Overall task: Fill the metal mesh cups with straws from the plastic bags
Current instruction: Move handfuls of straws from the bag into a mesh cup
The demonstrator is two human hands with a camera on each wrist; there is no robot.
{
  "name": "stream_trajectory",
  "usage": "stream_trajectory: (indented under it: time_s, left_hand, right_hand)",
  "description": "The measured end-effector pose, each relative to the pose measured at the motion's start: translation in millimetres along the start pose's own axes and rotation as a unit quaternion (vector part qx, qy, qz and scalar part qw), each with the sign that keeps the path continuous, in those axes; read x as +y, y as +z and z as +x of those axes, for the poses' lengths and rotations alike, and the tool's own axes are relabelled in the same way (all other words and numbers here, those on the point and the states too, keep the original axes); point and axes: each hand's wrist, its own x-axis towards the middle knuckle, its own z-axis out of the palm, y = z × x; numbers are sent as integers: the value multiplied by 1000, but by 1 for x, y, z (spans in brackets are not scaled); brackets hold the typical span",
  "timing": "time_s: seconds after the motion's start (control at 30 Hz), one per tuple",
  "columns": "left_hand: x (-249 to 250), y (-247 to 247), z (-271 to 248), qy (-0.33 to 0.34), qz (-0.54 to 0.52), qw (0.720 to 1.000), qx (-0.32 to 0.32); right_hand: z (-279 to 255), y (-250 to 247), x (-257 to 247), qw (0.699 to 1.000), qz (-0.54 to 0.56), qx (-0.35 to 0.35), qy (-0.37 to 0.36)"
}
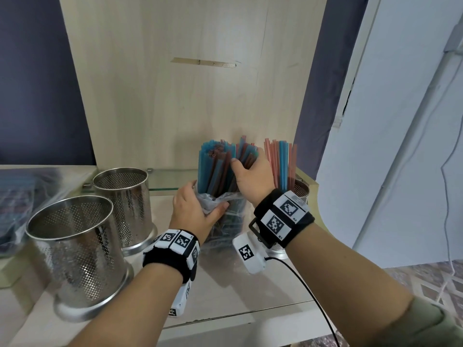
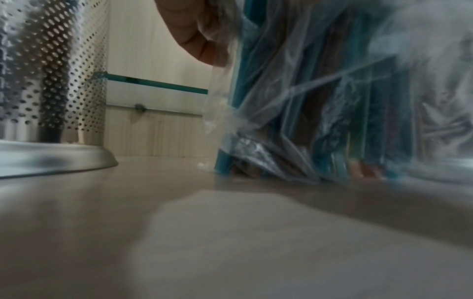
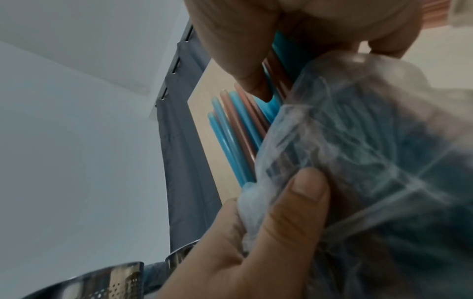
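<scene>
A clear plastic bag point(image 1: 226, 222) of blue and brown straws point(image 1: 216, 166) stands upright on the table's middle. My left hand point(image 1: 204, 204) grips its bunched mouth; its thumb point(image 3: 294, 212) presses the plastic bag point(image 3: 371, 151). My right hand point(image 1: 246, 162) grips the straw bundle sticking out above the bag, fingers point(image 3: 243, 44) curled round the straws point(image 3: 238, 131). Two empty metal mesh cups stand at left, one near point(image 1: 72, 256), one farther back point(image 1: 122, 204). A third cup point(image 1: 302, 189), behind my right wrist, holds pink and blue straws point(image 1: 280, 164). The bag point(image 2: 332, 101) rests on the tabletop.
More bagged straws point(image 1: 17, 196) lie at the far left. A wooden back panel point(image 1: 188, 96) rises behind the table, with a low glass shelf point(image 1: 170, 179) at its foot. A black cable point(image 1: 313, 296) trails off my right wrist. The table's edge runs near the right cup.
</scene>
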Motion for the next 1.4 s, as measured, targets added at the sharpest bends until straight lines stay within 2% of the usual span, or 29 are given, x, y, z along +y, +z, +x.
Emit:
stream_trajectory:
  time_s: [0.07,0.2,0.27,0.4,0.6,0.7,1.0,1.2,1.4]
  left_hand:
    - [0,0,0,1,3,1000,2]
    - [0,0,0,2,10,1000,-2]
    - [1,0,0,-1,9,1000,-1]
    - [1,-1,0,-4,8,1000,2]
    - [2,-2,-1,-2,14,1000,4]
    - [3,-2,-1,0,18,1000,5]
    - [6,-1,-1,-12,32,999,-8]
    - [7,0,-1,-11,42,999,-14]
    - [8,1,-2,-6,44,999,-16]
  right_hand:
    - [4,2,-5,999,-10,34,-6]
    - [23,2,-15,989,55,126,52]
    - [34,0,-24,985,97,123,73]
    - [47,-10,-44,984,135,110,41]
    - [83,-49,-77,967,153,205,16]
    - [97,-73,-95,961,179,209,-3]
    - [112,-120,-119,984,76,138,-84]
    - [110,-113,-86,992,30,103,-60]
    - [121,-130,-80,987,102,118,-46]
